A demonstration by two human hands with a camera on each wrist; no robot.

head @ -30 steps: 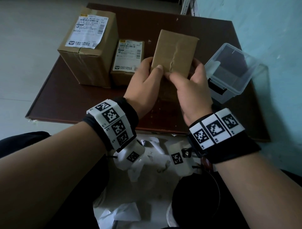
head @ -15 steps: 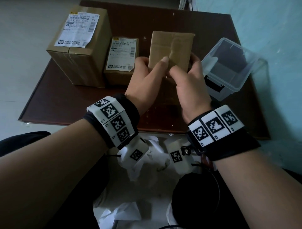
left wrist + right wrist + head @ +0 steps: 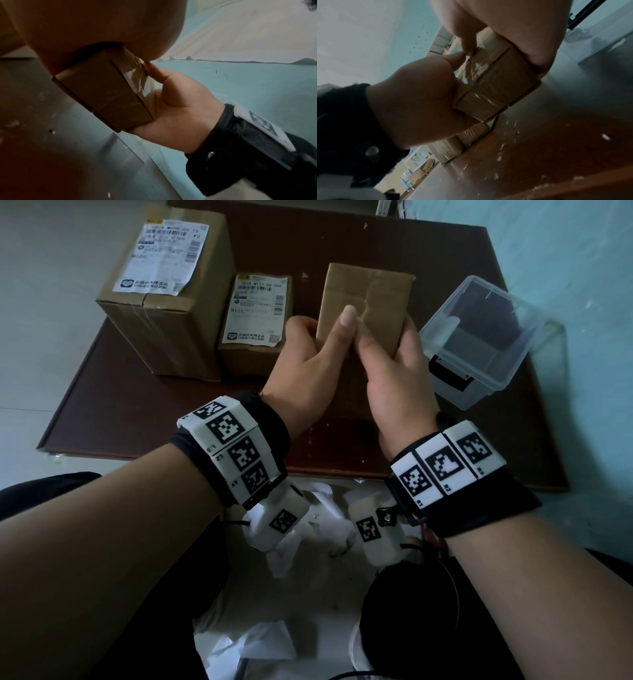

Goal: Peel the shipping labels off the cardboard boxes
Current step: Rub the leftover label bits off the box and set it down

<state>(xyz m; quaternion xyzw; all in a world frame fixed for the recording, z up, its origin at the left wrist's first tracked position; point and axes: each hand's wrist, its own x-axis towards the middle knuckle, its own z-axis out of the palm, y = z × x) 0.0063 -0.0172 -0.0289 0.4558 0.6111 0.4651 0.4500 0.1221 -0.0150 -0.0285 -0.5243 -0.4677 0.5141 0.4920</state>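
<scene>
A small brown cardboard box [image 3: 368,299] is held over the table between both hands, and the face toward me shows no label. My left hand [image 3: 318,354] grips its left side with the thumb laid on that face. My right hand [image 3: 394,368] grips the right side, its thumb beside the left thumb. The left wrist view shows the box [image 3: 102,92] with shiny clear tape on one face. In the right wrist view both thumbs meet on the taped box [image 3: 496,83]. A large box [image 3: 164,337] and a medium box [image 3: 255,354] stand at the left, each with a white shipping label [image 3: 164,258] [image 3: 257,309] on top.
An open clear plastic container [image 3: 479,337] sits at the right of the dark brown table [image 3: 137,412], close to my right hand. Torn white paper scraps [image 3: 308,542] lie on the floor below the table's near edge. A pale blue wall runs along the right.
Both hands have kept hold of the small box and shifted it slightly. My left thumb has slid further up its face.
</scene>
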